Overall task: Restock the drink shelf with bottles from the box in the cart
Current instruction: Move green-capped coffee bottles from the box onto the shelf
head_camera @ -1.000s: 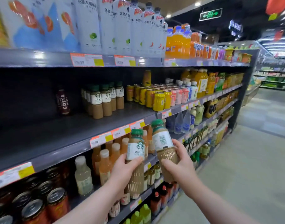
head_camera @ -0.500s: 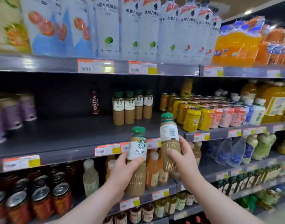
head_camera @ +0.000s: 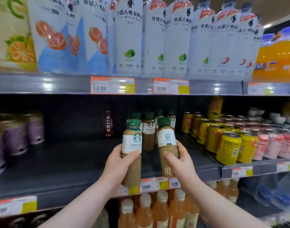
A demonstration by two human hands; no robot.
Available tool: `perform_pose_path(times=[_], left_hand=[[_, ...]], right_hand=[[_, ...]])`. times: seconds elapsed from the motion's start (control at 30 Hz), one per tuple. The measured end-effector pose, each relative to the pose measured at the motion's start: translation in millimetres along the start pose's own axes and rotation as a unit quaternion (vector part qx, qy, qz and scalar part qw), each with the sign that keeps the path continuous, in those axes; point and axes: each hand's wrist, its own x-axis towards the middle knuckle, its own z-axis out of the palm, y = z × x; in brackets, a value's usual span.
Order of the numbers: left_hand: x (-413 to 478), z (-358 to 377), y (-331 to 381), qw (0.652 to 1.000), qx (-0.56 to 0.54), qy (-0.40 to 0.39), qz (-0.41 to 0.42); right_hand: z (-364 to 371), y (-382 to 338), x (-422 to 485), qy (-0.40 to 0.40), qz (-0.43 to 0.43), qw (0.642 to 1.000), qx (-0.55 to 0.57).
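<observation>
My left hand [head_camera: 117, 163] grips a green-capped caffe latte bottle [head_camera: 132, 142] upright, its logo label facing me. My right hand [head_camera: 180, 159] grips a second latte bottle [head_camera: 167, 140], tilted slightly left with its barcode toward me. Both bottles hang above the front part of the dark middle shelf [head_camera: 67, 163]. Just behind them stand several matching latte bottles [head_camera: 149, 129] in rows on that shelf. The box and cart are out of view.
A lone dark Costa bottle [head_camera: 108, 123] stands at the shelf's back. Purple cans [head_camera: 16, 137] sit at the left, yellow cans [head_camera: 228, 148] and pink cans [head_camera: 272, 143] at the right. Tall white bottles [head_camera: 129, 38] fill the shelf above; orange-tinted bottles [head_camera: 160, 209] stand below.
Both hands have raised the two bottles from below the shelf edge up and forward toward the standing latte bottles. The view has closed in on the shelf.
</observation>
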Motion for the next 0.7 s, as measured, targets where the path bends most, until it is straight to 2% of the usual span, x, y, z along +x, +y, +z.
perform_pose_path(times=[0.23,0.47,0.7], left_hand=[[50,-7,-8,0.999,0.013,-0.013,0.029],[69,0,-21,0.998,0.04,-0.015,0.038],[74,-1,-26,0.99,0.131,0.003,0.045]], right_hand=[[32,12,33,-0.012,-0.019,0.999,0.029],[37,21,54,-0.032,-0.032,0.999,0.001],[34,34,70,-0.106,-0.032,0.993,-0.047]])
